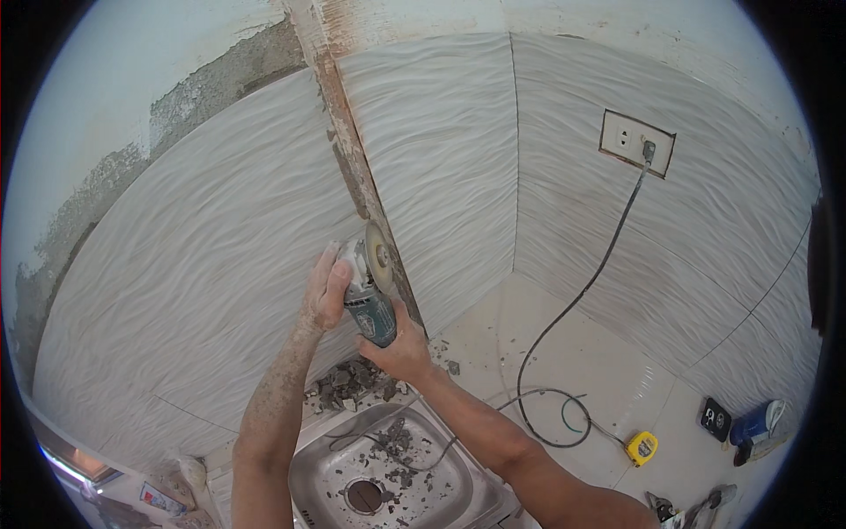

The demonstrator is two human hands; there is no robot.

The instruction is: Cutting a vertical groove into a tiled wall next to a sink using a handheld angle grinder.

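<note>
An angle grinder (372,304) with a teal body and a round, dusty disc (379,257) is held up by both my hands against the wall. My left hand (327,286), coated in dust, is closed around the grinder's head. Lower down, my right hand (403,346) wraps round the body. The disc stands edge-on at a narrow bare strip (354,163) of rough, brownish wall running between two areas of wavy white tile (220,220). Whether the disc spins or touches the strip, I cannot tell.
Below my arms, a steel sink (308,467) holds broken chips; more rubble (348,383) lies along its back edge. A black cord (577,300) runs from the wall socket (624,138) to the counter. A yellow tape measure (641,448), a black case (715,419) and a blue container (756,425) stand right.
</note>
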